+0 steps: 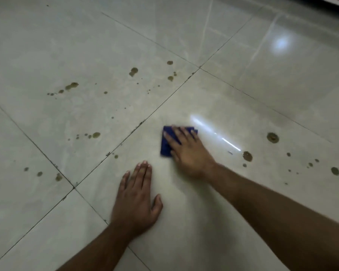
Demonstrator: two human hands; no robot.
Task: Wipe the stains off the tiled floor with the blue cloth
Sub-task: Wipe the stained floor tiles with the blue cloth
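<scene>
A folded blue cloth (166, 142) lies flat on the pale tiled floor (213, 202) near the middle of the view. My right hand (188, 151) presses on it with straight, spread fingers and covers its right half. My left hand (136, 200) rests flat on the bare tile nearer to me, fingers straight, holding nothing. Brown stains dot the floor: a cluster (133, 71) on the far-left tile, spots (96, 135) left of the cloth, and larger blots (272, 137) (247, 156) to the right of my right hand.
Dark grout lines (125, 137) cross the floor diagonally, with grit along them. More small stains (58, 177) sit at the left near a tile corner, and others (335, 171) at the far right. Light glare (215, 133) streaks the tile beside the cloth.
</scene>
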